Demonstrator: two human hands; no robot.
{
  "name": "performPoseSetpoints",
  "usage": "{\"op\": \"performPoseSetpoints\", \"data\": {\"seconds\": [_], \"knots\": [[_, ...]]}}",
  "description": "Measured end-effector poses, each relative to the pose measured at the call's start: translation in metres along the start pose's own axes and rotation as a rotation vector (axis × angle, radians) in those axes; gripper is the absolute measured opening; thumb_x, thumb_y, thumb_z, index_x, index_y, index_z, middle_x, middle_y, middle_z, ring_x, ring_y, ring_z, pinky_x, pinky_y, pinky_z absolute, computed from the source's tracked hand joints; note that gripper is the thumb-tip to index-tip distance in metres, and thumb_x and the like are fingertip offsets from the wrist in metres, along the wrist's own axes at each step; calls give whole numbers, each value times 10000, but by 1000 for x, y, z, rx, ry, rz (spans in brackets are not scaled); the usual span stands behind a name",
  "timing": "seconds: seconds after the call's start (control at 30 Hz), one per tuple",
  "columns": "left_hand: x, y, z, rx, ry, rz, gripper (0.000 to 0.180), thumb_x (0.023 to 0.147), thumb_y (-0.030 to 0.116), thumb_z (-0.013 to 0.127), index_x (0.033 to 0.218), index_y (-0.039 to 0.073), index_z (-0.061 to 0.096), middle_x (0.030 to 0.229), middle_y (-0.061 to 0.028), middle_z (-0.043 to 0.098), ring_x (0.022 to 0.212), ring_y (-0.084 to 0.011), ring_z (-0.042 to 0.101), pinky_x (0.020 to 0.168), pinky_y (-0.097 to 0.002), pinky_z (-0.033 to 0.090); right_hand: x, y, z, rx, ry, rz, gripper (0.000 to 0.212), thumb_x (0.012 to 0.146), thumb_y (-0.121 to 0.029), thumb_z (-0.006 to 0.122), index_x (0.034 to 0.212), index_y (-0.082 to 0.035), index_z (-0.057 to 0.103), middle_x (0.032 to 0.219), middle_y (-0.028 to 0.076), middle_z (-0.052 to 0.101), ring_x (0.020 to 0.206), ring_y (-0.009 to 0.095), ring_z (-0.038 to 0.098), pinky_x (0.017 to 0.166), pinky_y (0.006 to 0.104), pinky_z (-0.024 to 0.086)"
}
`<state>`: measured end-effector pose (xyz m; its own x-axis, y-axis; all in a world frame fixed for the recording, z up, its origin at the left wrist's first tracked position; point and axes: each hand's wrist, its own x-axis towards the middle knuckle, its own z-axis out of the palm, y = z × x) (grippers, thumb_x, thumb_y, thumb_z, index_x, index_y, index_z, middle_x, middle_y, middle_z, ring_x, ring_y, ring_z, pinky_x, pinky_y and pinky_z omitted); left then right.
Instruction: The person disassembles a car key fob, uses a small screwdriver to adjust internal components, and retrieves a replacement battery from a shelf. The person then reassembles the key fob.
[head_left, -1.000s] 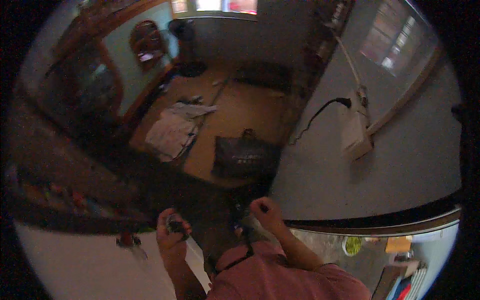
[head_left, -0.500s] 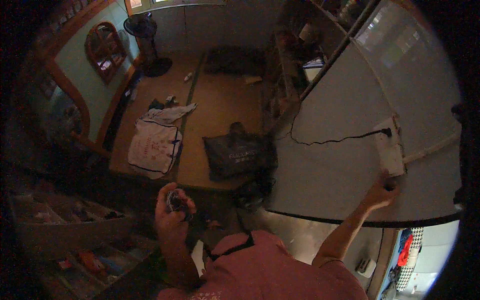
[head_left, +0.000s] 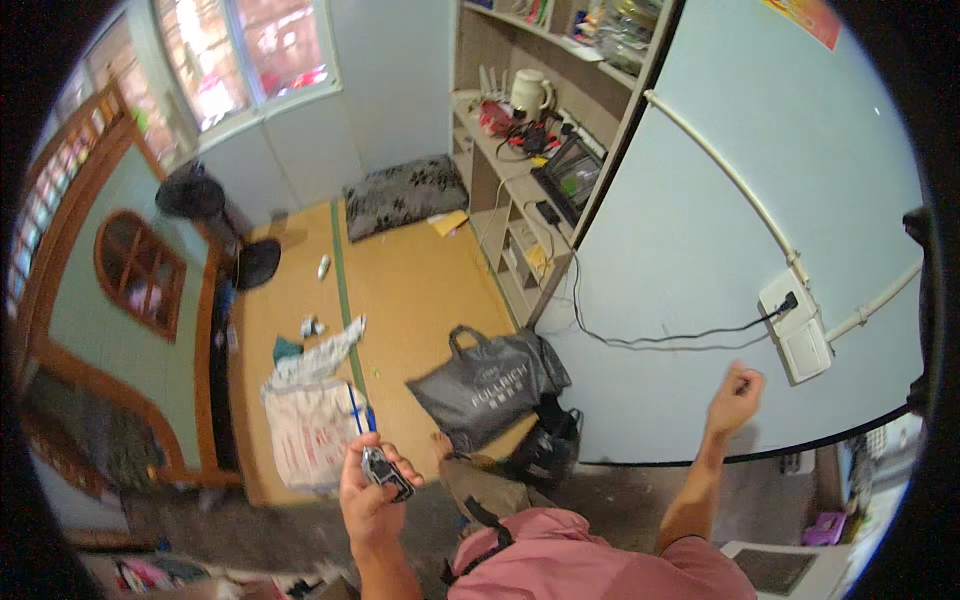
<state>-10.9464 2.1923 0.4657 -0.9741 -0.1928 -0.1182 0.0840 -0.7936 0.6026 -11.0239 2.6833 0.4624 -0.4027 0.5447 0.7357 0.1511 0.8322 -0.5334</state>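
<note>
In my left hand (head_left: pixel 365 490) is a small black and silver object (head_left: pixel 388 475) with a shiny surface, gripped between thumb and fingers; its kind is unclear. My right hand (head_left: pixel 736 402) is raised before the pale wall, its fingers curled closed. A dark spot shows among those fingers, too small to make out. Closest to that hand is a white wall switch (head_left: pixel 806 352), just apart from it. Above the switch, a black plug (head_left: pixel 788 302) sits in a white socket.
A grey bag (head_left: pixel 480 390) and a white bag (head_left: pixel 312 440) lie on the yellow mat (head_left: pixel 405 290). A dark fan (head_left: pixel 190 192) stands at the far left. Shelves (head_left: pixel 520 190) hold a kettle (head_left: pixel 530 95). A black cord (head_left: pixel 650 342) hangs along the wall.
The room has turned from dark to brightly lit. My right hand has come away from the wall switch. My left hand still grips the small object, and the view has shifted.
</note>
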Motion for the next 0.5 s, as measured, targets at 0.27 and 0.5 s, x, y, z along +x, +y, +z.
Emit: {"op": "performPoseSetpoints", "data": {"seconds": [0.27, 0.5], "knots": [[174, 59, 31, 79, -102, -134, 650, 567, -160, 482, 1188, 27, 459, 943, -144, 558, 764, -289, 622, 649, -409, 558, -32, -107, 173, 279, -336, 262, 279, 873, -180, 682, 733, -39, 486, 597, 13, 425, 570, 97, 375, 517, 278, 342], [299, 89, 1, 120, -110, -132, 520, 659, -94, 546, 1166, 11, 500, 916, -149, 559, 736, -266, 598, 611, -371, 523, 41, -185, 240, 348, -326, 260, 251, 877, -197, 683, 757, -34, 534, 570, -13, 439, 545, 74, 379, 497, 274, 337]]}}
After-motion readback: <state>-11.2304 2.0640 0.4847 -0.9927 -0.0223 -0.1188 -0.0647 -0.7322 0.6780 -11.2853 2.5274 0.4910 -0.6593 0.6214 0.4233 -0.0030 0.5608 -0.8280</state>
